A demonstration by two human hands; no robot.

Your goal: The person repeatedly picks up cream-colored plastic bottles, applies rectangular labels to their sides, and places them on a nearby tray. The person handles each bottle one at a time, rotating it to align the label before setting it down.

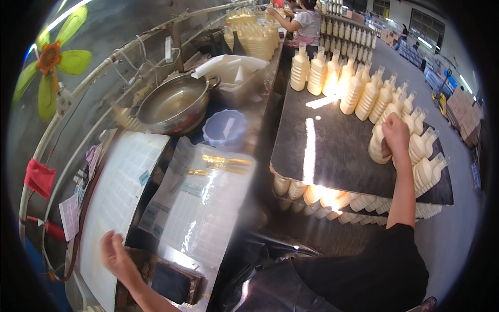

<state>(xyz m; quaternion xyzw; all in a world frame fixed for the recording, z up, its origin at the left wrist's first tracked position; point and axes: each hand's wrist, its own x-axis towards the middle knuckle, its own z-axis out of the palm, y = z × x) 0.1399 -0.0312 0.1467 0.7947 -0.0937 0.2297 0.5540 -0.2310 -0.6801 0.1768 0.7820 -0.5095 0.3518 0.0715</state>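
Starting at the left edge of the worktop [171, 244], a red cloth [39, 177] is tied to a curved white rail [78, 93], and a small fan with yellow-green blades [51, 57] is mounted above it. The left hand [115, 254] rests near the front left corner with fingers loosely spread over the lower edge of a white label sheet [117, 192]; it touches or hovers just over the sheet without visibly gripping it. A second, glossy label sheet [205, 208] lies just beside the first, toward the middle of the worktop. At the far edge stand a metal basin [174, 104], a pale blue plastic bowl [225, 127] and a white tray [231, 70]. Right of the worktop, a dark board [332, 151] rests on a lower layer of cream bottles and carries rows of cream bottles [358, 88] along its far and right edges. The right hand [396, 134] is closed around the top of one cream bottle [379, 148] in the stack near the right edge of the board; how tight the fingers are cannot be told. A person in a light shirt [306, 23] works at the far end. Judged from these positions, the step in hand is picking a bottle from the stack for labelling. The next move calls for lifting the bottle clear of its neighbours without toppling them, and freeing one label from the sheet.
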